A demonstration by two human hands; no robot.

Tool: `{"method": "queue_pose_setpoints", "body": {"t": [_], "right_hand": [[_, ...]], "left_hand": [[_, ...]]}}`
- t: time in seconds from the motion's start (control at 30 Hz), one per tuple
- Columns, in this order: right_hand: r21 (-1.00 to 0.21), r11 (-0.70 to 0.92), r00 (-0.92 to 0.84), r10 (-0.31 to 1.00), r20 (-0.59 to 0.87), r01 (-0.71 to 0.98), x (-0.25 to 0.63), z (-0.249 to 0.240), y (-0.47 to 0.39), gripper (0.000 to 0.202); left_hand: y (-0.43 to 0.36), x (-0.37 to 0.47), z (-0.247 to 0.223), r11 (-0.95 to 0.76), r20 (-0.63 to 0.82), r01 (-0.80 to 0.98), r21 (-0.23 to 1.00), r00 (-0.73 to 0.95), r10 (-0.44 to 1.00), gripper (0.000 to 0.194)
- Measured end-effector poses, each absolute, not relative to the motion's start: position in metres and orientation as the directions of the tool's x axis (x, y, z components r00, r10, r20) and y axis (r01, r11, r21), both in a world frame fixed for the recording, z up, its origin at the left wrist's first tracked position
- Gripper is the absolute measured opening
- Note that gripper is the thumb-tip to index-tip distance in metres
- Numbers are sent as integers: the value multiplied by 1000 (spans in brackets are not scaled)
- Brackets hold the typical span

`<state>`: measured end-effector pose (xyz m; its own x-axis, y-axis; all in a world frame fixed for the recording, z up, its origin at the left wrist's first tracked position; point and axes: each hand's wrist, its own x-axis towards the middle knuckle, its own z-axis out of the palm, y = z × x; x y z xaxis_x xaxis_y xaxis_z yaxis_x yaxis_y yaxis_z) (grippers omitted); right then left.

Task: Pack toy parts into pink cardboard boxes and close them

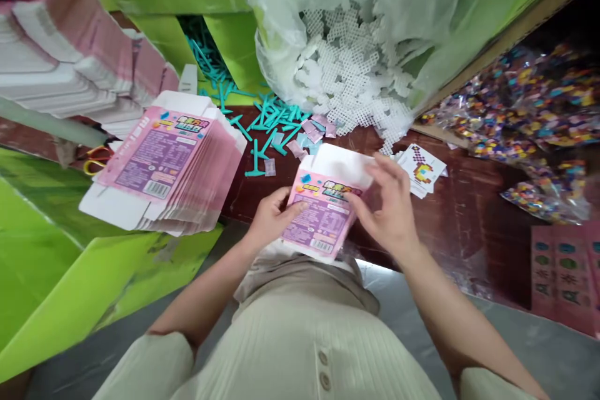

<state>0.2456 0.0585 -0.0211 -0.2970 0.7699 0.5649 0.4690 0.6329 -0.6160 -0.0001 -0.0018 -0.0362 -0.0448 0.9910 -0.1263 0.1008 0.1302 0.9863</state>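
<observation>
- The left hand (272, 215) holds the pink box (323, 212) by its left edge; the fingers are curled, the thumb lies on the printed face, so the hand is closed on the carton
- The right hand (391, 206) is at the right upper corner of the same box; its fingers are spread and half bent, the tips touch the white flap at the top; it is loosely closed on that edge, not a tight fist
- The pink box is between both hands, over the near edge of the dark red desk (469, 212), just in front of the person's body; the face with the barcode looks up
- Left of the left hand, well apart, lies a fanned stack of flat pink cartons (164, 162) of the same print; beyond this stack, scissors with yellow and red handles (96, 159) are partly hidden
- Beyond the hands lie teal plastic sticks (267, 122) and small pale sheets; behind them is a clear bag of white grid pieces (347, 56)
- Just beside the right hand, on its far right side, lies a small pile of pattern cards (424, 169); further right are bags of coloured beads (529, 119)
</observation>
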Motion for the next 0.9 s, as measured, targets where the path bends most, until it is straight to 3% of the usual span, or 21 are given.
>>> {"method": "queue_pose_setpoints", "body": {"t": [0.1,0.17,0.27,0.33,0.4,0.47,0.6,0.77,0.9], "right_hand": [[-901,342,-284,921,266,267,262,-48,55,77],[-987,122,-391,917,72,104,269,-57,52,67],[-999,-9,-476,879,-30,46,276,-55,52,46],[-994,58,-489,872,4,94,279,-48,55,26],[-971,185,-463,881,95,153,280,-44,58,13],[-947,274,-394,899,191,167,278,-44,59,11],[-949,299,-338,907,252,96,276,-43,58,43],[-962,245,-450,877,168,117,274,-24,63,7],[-990,35,-292,956,-7,139,266,-16,63,13]], "left_hand": [[5,-13,-52,75,-74,-24,997,55,996,92],[7,-21,-60,70,-65,-21,997,196,978,105],[12,-26,-61,70,-74,23,997,329,942,73],[17,-26,-56,-3,-26,96,995,294,955,41],[23,-22,-50,-100,61,191,977,202,977,22],[28,-17,-44,-148,129,196,969,110,986,18],[31,-11,-34,-102,94,98,990,84,992,29],[32,-4,-19,6,-24,122,993,150,988,20],[36,1,-13,98,-110,113,989,108,988,22]]}}
